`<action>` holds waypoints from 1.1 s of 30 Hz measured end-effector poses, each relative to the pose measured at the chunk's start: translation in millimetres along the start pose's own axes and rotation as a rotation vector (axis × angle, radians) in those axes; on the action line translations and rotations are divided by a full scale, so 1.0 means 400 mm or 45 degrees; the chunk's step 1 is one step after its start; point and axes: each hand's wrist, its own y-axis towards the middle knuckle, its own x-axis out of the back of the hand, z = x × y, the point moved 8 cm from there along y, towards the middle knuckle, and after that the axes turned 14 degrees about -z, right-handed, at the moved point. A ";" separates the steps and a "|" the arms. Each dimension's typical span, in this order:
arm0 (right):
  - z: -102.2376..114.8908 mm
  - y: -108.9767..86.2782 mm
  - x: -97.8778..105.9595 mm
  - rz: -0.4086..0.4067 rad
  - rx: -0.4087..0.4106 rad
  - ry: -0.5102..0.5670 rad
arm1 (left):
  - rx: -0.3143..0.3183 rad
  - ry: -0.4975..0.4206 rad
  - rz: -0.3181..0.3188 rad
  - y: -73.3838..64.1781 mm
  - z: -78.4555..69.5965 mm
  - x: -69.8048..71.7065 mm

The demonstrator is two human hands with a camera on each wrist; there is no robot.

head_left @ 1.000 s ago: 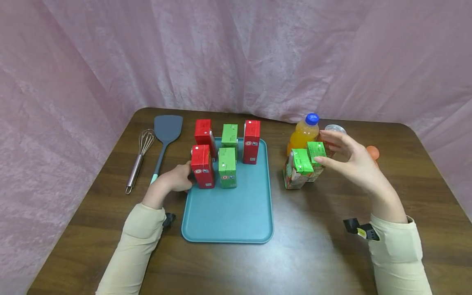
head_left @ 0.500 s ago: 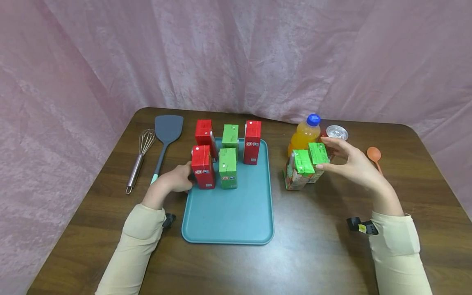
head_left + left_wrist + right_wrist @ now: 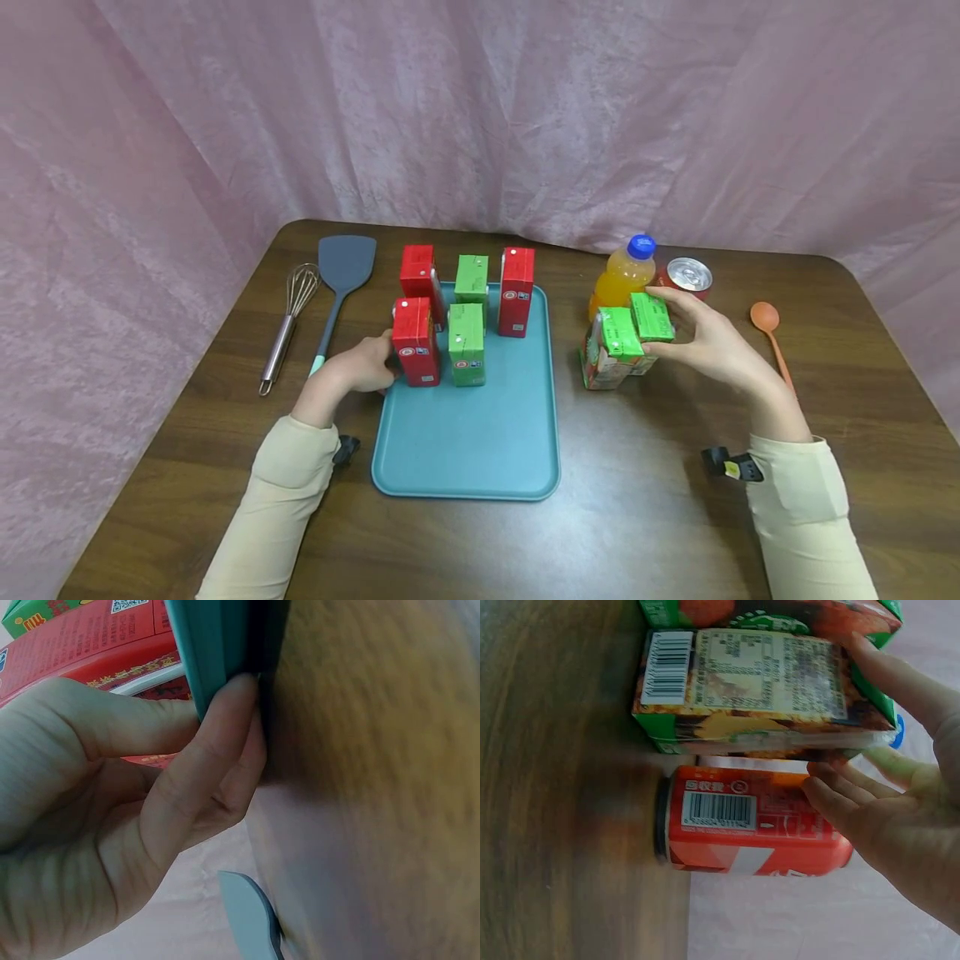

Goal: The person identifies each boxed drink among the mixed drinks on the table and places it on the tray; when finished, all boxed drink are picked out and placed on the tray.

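At the tray's left side my left hand [image 3: 352, 362] pinches the rim of the blue tray [image 3: 465, 450]; the left wrist view shows thumb above and fingers [image 3: 199, 780] underneath. Three red cartons [image 3: 416, 342] and two green cartons [image 3: 467, 346] stand toward the tray's far end. My right hand [image 3: 705, 337] grips a green-topped drink carton [image 3: 652, 317], thumb on the near side and fingers on the far side. A second green-topped carton [image 3: 618, 333] stands just left of it. In the right wrist view, the gripped carton [image 3: 772, 682] shows its barcode face.
Behind the right cartons are an orange drink bottle [image 3: 624, 279] with a blue cap and a red can [image 3: 688, 279]. An orange spoon [image 3: 765, 317] lies at right. On the left lie a whisk [image 3: 288, 325] and a grey spatula [image 3: 347, 262]. A pink curtain [image 3: 480, 125] hangs behind.
My right hand has come down and leftward onto the green-topped carton and closed around it, uncovering the can and spoon. My left hand stays at the tray rim.
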 end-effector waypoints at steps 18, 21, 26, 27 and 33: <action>-0.010 0.002 0.004 -0.093 -0.156 -0.002 | 0.005 0.007 -0.002 0.002 0.002 -0.001; -0.015 0.001 0.012 -0.135 -0.184 -0.021 | 0.005 0.008 -0.002 0.002 0.003 -0.002; -0.016 -0.006 0.028 -0.173 -0.265 0.013 | 0.010 0.009 0.000 0.001 0.002 -0.002; -0.014 -0.008 0.032 -0.179 -0.281 0.028 | 0.011 0.008 0.000 0.001 0.002 -0.002; 0.009 -0.021 0.064 -0.221 -0.315 0.054 | 0.007 0.006 -0.004 0.002 0.002 0.000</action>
